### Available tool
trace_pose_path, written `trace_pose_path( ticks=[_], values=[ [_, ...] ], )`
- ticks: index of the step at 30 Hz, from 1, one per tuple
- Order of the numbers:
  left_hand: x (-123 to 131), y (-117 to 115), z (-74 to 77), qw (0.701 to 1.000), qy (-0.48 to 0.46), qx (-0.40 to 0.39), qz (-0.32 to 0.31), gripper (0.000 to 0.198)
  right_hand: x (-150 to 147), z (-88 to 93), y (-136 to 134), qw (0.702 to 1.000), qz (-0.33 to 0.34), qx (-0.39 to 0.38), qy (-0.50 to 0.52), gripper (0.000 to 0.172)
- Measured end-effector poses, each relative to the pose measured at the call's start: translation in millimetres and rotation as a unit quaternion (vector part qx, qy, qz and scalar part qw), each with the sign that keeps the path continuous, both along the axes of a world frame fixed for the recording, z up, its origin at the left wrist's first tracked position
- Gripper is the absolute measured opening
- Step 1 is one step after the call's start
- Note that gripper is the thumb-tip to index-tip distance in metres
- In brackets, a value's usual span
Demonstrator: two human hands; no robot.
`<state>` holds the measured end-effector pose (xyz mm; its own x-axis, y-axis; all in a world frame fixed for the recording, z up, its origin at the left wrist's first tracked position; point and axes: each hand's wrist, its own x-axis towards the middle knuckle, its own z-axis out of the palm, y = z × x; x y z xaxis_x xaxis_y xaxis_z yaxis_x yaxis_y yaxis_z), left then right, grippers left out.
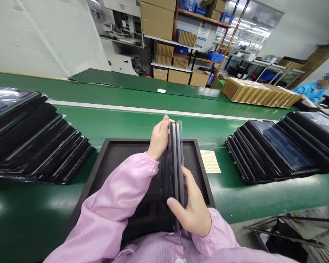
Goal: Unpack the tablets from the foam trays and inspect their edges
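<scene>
"What sort of place would you call this?"

"A factory workshop, electronics by the look of it. A long green worktop (126,122) runs across from nine o'clock to three."

"Why electronics?"

"Slim tablet-like devices (176,157) at the dial's centre, and piles of flat, dark-screened panels: one stack (30,142) at nine o'clock, another stack (274,146) at three."

"Couldn't it be a shop?"

"Look at twelve to one: orange-framed shelving (205,18) with cardboard boxes (157,18) and blue bins (215,57). Slim brown cartons (259,93) stand in a row at two."

"And the people?"

"Pink elasticated work sleeves (120,186) at seven, a co-worker (309,91) in blue workwear and cap towards two."
</scene>
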<state>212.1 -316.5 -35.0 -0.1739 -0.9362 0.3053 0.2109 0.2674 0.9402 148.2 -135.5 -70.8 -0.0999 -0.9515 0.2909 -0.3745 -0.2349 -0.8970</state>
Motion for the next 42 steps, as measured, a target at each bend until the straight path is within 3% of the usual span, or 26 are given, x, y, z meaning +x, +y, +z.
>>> trace_pose_path(
  ticks=[9, 16, 42],
  values=[
    [0, -25, -13.2, 0.994, -0.021, 0.075, 0.071, 0.056, -9, -1.3, 4, 0.993, 0.107, 0.042, 0.024, 0.103],
    [0, -32, -16.5, 0.989, -0.015, 0.114, 0.094, 0.052, -9, -6.2, -1, 0.992, 0.105, 0.070, 0.026, 0.100],
    [-1, -36, -24.1, 0.989, -0.014, 0.111, 0.098, 0.058, -10, -9.0, -3, 0.992, 0.105, 0.054, 0.053, 0.106]
  ],
)
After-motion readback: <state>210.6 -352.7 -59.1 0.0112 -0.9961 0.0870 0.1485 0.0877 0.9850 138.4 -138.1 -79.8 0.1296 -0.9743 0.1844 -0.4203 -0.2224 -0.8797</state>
